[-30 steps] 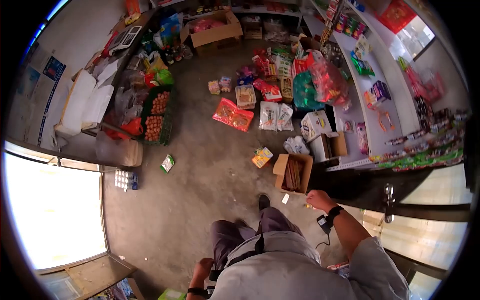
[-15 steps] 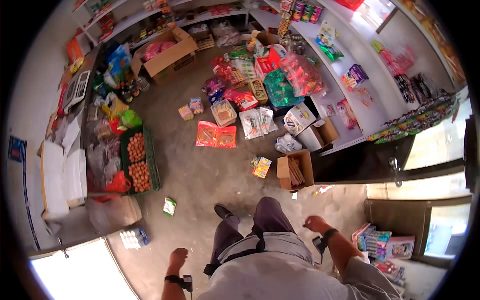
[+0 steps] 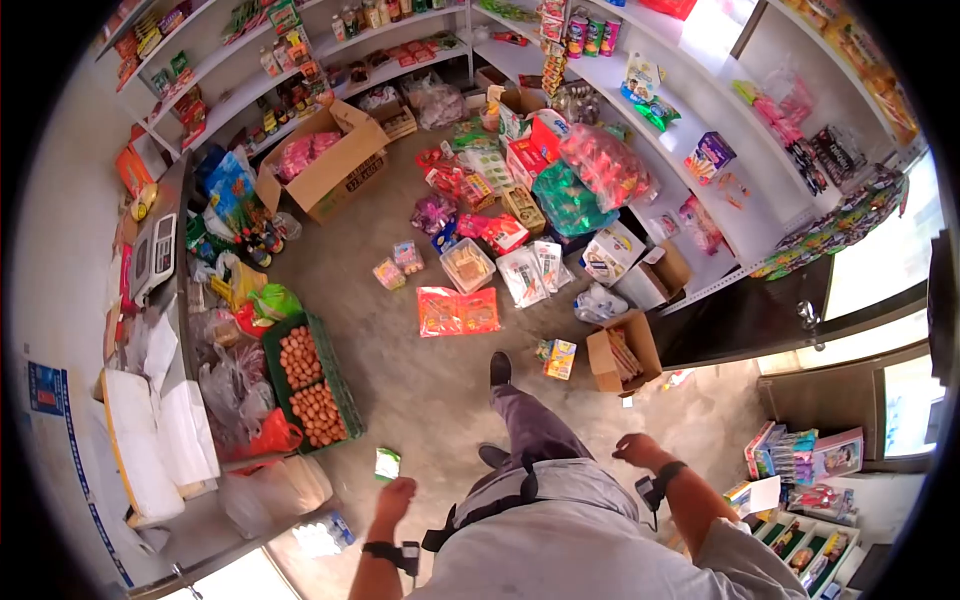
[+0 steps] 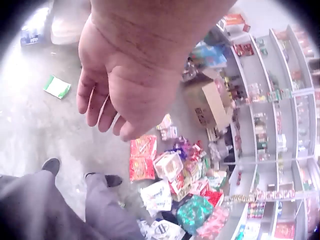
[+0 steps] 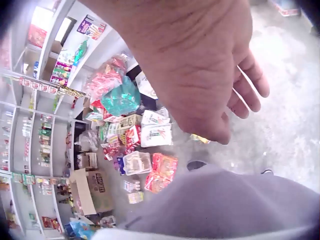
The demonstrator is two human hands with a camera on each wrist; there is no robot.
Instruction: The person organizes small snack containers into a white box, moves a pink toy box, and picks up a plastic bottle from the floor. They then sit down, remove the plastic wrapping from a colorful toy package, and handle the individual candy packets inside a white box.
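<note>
The left hand (image 3: pixel 396 500) hangs in the air at the person's side, near a green and white packet (image 3: pixel 387 463) on the floor in the head view. In the left wrist view the left hand (image 4: pixel 132 85) has loosely bent fingers and holds nothing. The right hand (image 3: pixel 643 452) is held out on the other side, below a small open carton (image 3: pixel 640 350) with long packs inside. Seen from the right wrist, the right hand (image 5: pixel 210 85) is empty, its fingers slightly bent and apart.
Red packs (image 3: pixel 458 311), a clear tub (image 3: pixel 468 266), white bags (image 3: pixel 523 277) and a green bag (image 3: pixel 570 196) lie ahead on the floor. An egg crate (image 3: pixel 350 405) stands left, by a cluttered counter. Shelves (image 3: pixel 740 220) line the right side and back; a large carton (image 3: pixel 350 180) stands at the back.
The view has turned and more shelving shows at the back. The left hand has swung forward from beside the leg. The right hand has moved away from the small carton. The feet have stepped.
</note>
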